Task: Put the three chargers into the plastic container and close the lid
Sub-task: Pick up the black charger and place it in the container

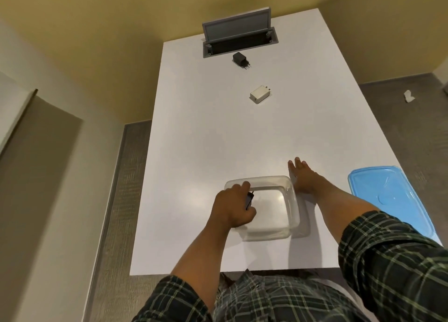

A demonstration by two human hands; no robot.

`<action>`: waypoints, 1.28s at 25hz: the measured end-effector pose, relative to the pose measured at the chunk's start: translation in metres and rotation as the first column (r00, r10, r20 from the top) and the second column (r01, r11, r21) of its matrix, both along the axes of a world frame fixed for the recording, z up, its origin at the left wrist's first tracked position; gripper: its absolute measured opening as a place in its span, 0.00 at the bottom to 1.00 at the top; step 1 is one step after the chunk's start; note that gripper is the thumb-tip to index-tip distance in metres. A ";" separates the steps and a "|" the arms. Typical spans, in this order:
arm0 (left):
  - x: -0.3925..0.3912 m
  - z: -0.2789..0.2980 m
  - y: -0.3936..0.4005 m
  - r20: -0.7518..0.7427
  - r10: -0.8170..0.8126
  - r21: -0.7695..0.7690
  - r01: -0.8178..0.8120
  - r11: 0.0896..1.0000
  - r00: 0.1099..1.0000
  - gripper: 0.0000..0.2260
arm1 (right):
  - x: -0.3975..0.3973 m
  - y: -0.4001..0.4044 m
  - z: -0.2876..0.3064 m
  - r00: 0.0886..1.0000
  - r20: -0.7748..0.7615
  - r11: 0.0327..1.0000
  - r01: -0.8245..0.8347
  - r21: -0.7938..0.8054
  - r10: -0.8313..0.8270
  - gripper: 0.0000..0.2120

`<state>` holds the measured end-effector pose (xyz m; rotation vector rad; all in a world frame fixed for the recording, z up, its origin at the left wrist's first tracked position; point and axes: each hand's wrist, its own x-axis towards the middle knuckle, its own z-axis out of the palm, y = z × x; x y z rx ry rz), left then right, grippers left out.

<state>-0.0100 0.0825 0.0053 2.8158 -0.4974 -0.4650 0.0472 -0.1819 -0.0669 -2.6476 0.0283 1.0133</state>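
Observation:
A clear plastic container (289, 200) sits open near the table's front edge. My left hand (232, 206) is over its left side, closed around a dark charger (322, 199) that peeks out between the fingers. My right hand (301, 176) lies flat with fingers spread, pressed against the container's right wall. A white charger (260, 94) rests mid-table, further back. Beyond it, a black charger (240, 59) lies with its prongs pointing right. The blue lid (388, 195) lies flat at the right edge of the table.
The white table (218, 140) carries an open grey pop-up socket box (238, 34) at its far end. A crumpled white scrap (409, 96) lies on the floor to the right. Grey floor surrounds the table on both sides.

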 end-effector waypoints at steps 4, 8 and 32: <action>-0.008 -0.015 -0.002 0.028 -0.090 0.130 0.085 0.988 0.996 0.22 | -0.004 0.001 -0.004 0.998 0.039 0.999 0.038 0.018 -0.039 0.49; -0.008 -0.022 -0.009 0.036 -0.121 0.226 0.110 0.968 0.992 0.24 | -0.007 0.000 -0.004 0.997 0.056 0.997 0.047 0.060 -0.050 0.48; 0.004 -0.034 -0.038 -0.250 0.242 0.329 -0.153 0.932 0.937 0.28 | -0.004 0.001 -0.007 0.998 0.020 0.997 0.062 0.050 -0.063 0.45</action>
